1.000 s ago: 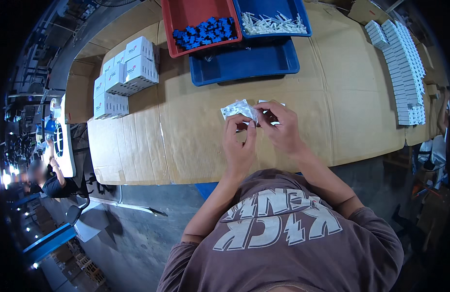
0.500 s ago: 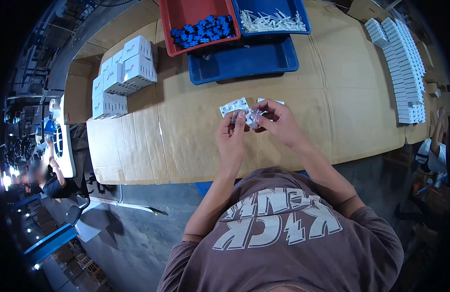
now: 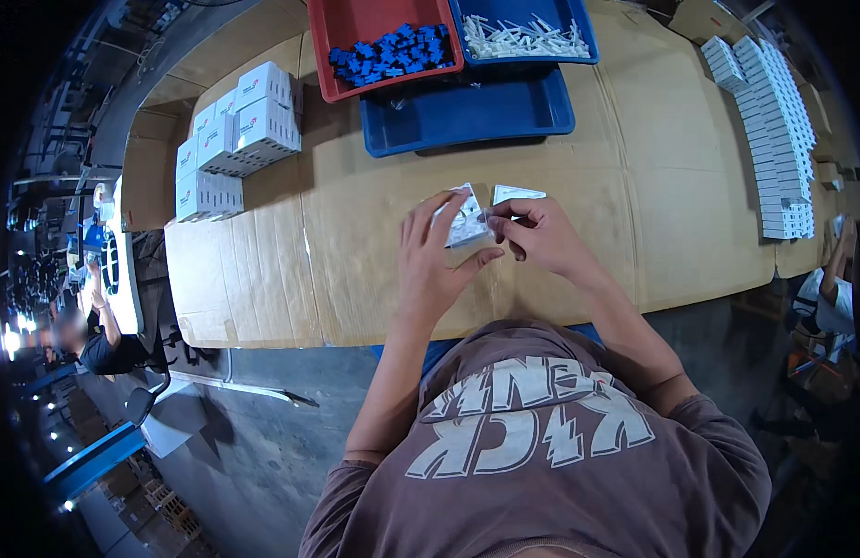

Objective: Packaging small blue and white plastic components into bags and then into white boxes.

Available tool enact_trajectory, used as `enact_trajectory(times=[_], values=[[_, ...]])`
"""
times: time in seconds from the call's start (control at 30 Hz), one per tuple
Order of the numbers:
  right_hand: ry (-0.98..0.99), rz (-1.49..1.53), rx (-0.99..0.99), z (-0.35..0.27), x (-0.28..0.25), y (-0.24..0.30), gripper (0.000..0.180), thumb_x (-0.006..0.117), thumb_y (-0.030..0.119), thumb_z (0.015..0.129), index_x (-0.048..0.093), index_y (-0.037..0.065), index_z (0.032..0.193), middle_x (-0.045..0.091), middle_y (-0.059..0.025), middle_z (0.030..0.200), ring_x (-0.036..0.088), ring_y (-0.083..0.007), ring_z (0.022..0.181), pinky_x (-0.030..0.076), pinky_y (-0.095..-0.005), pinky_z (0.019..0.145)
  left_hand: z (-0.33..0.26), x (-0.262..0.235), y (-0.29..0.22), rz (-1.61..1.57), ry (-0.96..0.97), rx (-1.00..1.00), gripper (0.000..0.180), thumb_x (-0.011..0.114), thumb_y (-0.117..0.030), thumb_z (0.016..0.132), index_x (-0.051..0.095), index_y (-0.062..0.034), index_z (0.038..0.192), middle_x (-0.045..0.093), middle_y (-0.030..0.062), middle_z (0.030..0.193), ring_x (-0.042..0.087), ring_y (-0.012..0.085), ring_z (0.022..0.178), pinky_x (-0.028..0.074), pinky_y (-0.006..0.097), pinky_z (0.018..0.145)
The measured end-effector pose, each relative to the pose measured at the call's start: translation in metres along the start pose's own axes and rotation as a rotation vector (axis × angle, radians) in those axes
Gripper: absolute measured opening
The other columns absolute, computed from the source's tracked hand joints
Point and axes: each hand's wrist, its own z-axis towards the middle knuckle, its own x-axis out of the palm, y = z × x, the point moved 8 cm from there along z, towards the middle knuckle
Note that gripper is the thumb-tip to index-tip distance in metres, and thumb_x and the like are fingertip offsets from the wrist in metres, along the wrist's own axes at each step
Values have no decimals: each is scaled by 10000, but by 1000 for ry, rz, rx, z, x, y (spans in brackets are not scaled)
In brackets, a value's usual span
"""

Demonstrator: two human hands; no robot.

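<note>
A white open box or tray with clear plastic and small pale parts in it lies on the cardboard before me. My left hand is spread over its left side, fingertips at its far edge and thumb stretched out to the right. At its right side, my right hand pinches a small piece of clear plastic, perhaps a bag; its exact shape is too small to tell. Just beyond my right fingers lies a flat white piece with a dark edge, partly covered by them.
Blue plastic pieces fill part of a red bin; white sticks lie in a blue bin. Nearer stands another blue bin. White boxes are stacked at left, a long row of white boxes at right. Other people work beyond both sides.
My left hand has let go of the clear plastic and opened over the white box, moving slightly left. My right hand keeps its pinch near the same spot.
</note>
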Motion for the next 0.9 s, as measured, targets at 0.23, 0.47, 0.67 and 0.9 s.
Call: enact_trajectory(times=[0.23,0.47,0.67,0.9], values=[[-5,-7,-98,3,4,-2,198,662,101,987,751,-43,1090,693,-30,824,608,-66,740,491,-239,678,-9,20,10,7,142,30,607,870,-189,689,689,-145,1266,671,26,1194,627,267,1109,401,440,1039],[8,2,-105,8,1,-5,179,669,88,987,754,-42,1076,713,-27,857,626,-73,779,509,-250,714,-16,23,13,-28,117,-7,550,866,-191,721,704,-140,1244,685,26,1151,646,262,1078,435,427,983],[16,-48,-75,8,-5,-6,192,678,119,985,762,-41,1050,695,-17,819,589,-61,745,473,-248,674,-15,21,10,-15,99,-10,544,891,-192,709,721,-121,1221,699,40,1155,652,257,1079,452,410,966],[-27,-50,-61,3,-3,-1,190,684,137,988,770,-29,1017,695,-9,815,578,-55,751,466,-253,673,-14,21,8,51,69,-20,550,899,-282,706,722,-155,1211,691,11,1143,656,223,1060,423,436,1008]])
